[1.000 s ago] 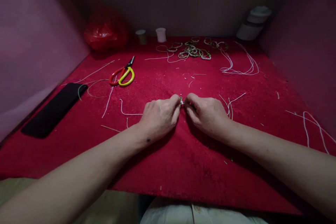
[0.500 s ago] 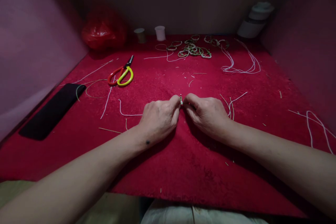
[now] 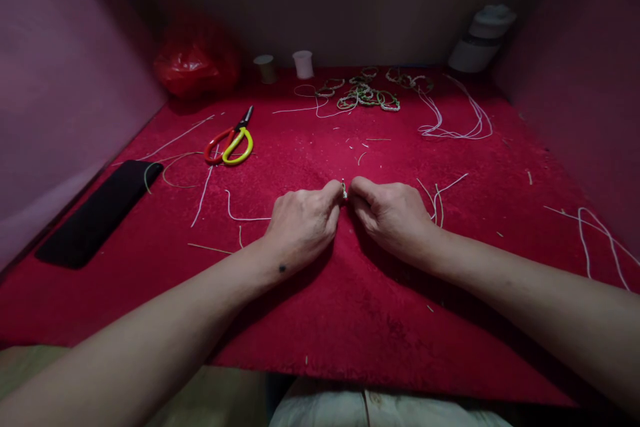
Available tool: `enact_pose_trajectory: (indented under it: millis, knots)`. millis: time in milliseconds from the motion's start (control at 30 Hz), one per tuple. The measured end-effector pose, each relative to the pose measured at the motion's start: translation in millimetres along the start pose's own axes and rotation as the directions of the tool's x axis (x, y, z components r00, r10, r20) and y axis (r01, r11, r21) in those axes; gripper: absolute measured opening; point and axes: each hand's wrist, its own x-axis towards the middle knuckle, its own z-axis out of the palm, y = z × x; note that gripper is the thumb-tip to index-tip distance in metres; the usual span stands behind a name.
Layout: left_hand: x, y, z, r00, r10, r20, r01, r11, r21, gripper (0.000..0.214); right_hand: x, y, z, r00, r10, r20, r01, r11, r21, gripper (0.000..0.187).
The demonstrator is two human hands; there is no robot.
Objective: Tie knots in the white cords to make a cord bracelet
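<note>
My left hand (image 3: 306,219) and my right hand (image 3: 387,215) meet almost knuckle to knuckle over the middle of the red table. Between their fingertips shows a small bit of knotted green and white cord (image 3: 344,191). The left thumb and fingers pinch it. My right hand is closed too, its fingers bent in at the cord. Most of the piece is hidden in the hands. White cord ends (image 3: 250,218) stick out left of my left hand, and white and tan ends (image 3: 439,201) lie beyond my right wrist.
Scissors (image 3: 238,147) with red and yellow handles lie left, near a black phone-like slab (image 3: 100,213). Behind are green-white braided loops (image 3: 367,97), a red plastic bag (image 3: 195,67), two spools (image 3: 303,65) and a white-capped container (image 3: 480,43). Loose white cord (image 3: 463,135) lies right.
Both hands stay at the same spot, still closed at the knotted cord. The view has shifted very slightly; the things on the table lie as before.
</note>
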Motion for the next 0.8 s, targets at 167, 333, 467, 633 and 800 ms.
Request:
enact_pose_trajectory:
  millis: [167,333,467,633,800]
  knots:
    - [0.5,-0.6,0.6,1.0,0.008,-0.011,-0.008,1.0,0.002,0.028,-0.3,0.8,1.5,1.0,-0.012,-0.022,0.011,0.999,-0.03,0.02]
    - [0.4,-1.0,2.5,0.999,0.013,-0.036,-0.012,1.0,0.02,0.027,-1.3,2.3,2.8,0.999,-0.024,-0.027,0.022,0.998,-0.056,0.022]
    - [-0.7,-1.4,2.3,0.999,0.009,-0.031,-0.008,1.0,0.028,0.03,-1.7,3.0,2.7,0.999,-0.037,-0.024,0.036,0.999,-0.033,0.023]
    - [-1.2,-1.0,1.0,1.0,0.011,-0.028,-0.01,1.0,0.021,0.029,-1.1,0.7,1.9,1.0,-0.012,-0.021,0.01,0.997,-0.077,0.024]
    - [0.1,0.8,-0.4,1.0,-0.003,-0.006,0.003,1.0,0.008,0.027,-0.2,-1.9,0.7,1.0,0.012,-0.023,-0.013,0.998,-0.059,0.024]
